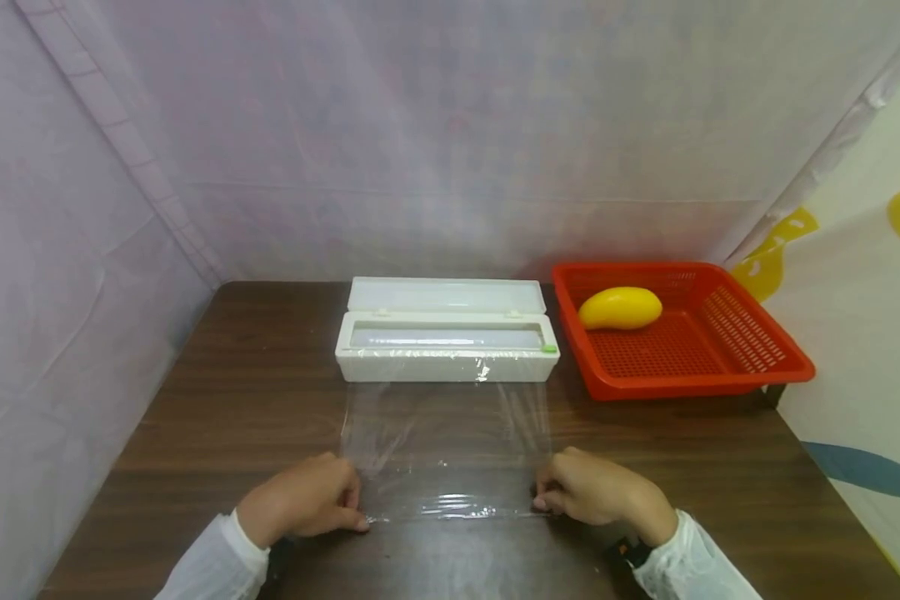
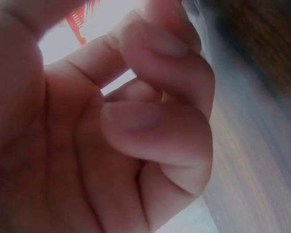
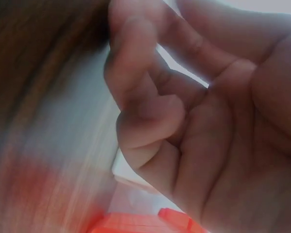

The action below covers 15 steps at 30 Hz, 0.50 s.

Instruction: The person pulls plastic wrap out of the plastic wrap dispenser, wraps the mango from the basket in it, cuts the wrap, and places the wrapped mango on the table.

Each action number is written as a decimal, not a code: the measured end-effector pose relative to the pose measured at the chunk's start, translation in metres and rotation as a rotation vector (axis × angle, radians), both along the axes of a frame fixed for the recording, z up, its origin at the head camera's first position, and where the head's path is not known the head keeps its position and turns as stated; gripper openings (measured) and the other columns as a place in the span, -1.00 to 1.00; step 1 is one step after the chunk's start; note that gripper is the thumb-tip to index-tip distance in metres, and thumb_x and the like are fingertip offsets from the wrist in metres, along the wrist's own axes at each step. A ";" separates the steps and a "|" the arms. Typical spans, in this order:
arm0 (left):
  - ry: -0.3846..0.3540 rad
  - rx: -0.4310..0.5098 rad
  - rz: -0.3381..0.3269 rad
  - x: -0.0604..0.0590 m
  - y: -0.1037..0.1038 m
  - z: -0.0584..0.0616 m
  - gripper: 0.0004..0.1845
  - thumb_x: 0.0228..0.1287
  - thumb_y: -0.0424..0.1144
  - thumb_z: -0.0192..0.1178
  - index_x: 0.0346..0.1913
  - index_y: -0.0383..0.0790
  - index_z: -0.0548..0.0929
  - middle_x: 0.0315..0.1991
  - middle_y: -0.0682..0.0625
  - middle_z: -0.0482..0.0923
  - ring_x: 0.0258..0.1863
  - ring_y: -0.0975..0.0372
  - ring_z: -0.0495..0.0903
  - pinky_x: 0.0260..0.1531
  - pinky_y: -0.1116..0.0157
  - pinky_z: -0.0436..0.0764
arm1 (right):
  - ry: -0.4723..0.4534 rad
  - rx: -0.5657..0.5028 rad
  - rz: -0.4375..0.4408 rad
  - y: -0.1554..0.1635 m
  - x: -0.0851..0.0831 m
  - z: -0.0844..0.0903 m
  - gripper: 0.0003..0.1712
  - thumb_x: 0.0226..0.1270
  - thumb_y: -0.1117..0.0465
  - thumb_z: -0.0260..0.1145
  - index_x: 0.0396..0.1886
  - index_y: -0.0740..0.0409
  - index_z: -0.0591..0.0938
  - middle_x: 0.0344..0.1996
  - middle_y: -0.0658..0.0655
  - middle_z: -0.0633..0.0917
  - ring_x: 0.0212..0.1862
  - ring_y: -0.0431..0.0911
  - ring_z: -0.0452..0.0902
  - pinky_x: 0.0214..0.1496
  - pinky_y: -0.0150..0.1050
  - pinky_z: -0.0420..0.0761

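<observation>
A sheet of clear cling film (image 1: 446, 454) stretches from a white dispenser box (image 1: 446, 367) toward the near side of the table. My left hand (image 1: 311, 497) pinches the sheet's near left corner between thumb and finger. At the near right corner my right hand (image 1: 596, 487) pinches it the same way. The box's lid (image 1: 446, 296) stands open behind it, and a film roll (image 1: 446, 338) shows inside. A small green slider (image 1: 549, 348) sits at the right end of its front edge. In both wrist views the fingers are curled in; the fingertips' grip is mostly hidden there.
Right of the box stands a red plastic basket (image 1: 690, 387), with a yellow mango-shaped fruit (image 1: 621, 308) lying in it. The dark wooden table (image 1: 255, 400) is bounded by pale curtains (image 1: 457, 150) at the back and left.
</observation>
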<state>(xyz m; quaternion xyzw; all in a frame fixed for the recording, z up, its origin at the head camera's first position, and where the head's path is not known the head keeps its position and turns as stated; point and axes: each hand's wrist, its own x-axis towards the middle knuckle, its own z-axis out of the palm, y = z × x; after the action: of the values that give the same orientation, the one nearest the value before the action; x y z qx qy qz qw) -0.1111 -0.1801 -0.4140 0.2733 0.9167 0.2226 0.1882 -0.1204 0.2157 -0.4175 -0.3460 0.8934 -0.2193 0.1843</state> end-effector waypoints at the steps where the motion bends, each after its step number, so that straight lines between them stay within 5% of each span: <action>1: 0.011 0.000 -0.009 0.000 0.000 -0.001 -0.70 0.03 -0.09 0.53 -0.64 0.05 0.58 -0.66 0.27 0.44 -0.63 0.39 0.38 -0.59 0.38 0.42 | 0.009 -0.004 0.002 0.000 0.000 -0.001 -0.76 0.35 0.23 0.37 -0.55 -0.07 0.65 -0.67 -0.26 0.54 -0.58 -0.46 0.36 -0.52 -0.48 0.45; 8: 0.039 -0.021 -0.006 -0.001 0.002 -0.002 -0.72 -0.02 -0.24 0.53 -0.61 0.05 0.58 -0.63 0.25 0.43 -0.58 0.37 0.37 -0.55 0.36 0.42 | -0.013 0.014 -0.055 -0.002 -0.001 -0.003 -0.74 0.04 0.31 0.54 -0.45 -0.07 0.60 -0.67 -0.25 0.53 -0.60 -0.42 0.39 -0.52 -0.44 0.46; 15: 0.039 -0.028 -0.005 0.000 0.003 -0.002 -0.71 -0.04 -0.25 0.55 -0.62 0.03 0.58 -0.64 0.26 0.44 -0.58 0.37 0.38 -0.54 0.36 0.42 | -0.043 0.061 -0.086 -0.002 0.000 -0.005 -0.67 -0.04 0.26 0.60 -0.45 -0.09 0.57 -0.69 -0.26 0.54 -0.61 -0.39 0.43 -0.53 -0.41 0.47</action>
<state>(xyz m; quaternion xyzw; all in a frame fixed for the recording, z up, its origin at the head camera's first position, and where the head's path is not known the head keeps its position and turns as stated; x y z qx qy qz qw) -0.1108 -0.1774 -0.4156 0.2772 0.9225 0.2040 0.1746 -0.1202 0.2133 -0.4227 -0.2968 0.9095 -0.2071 0.2046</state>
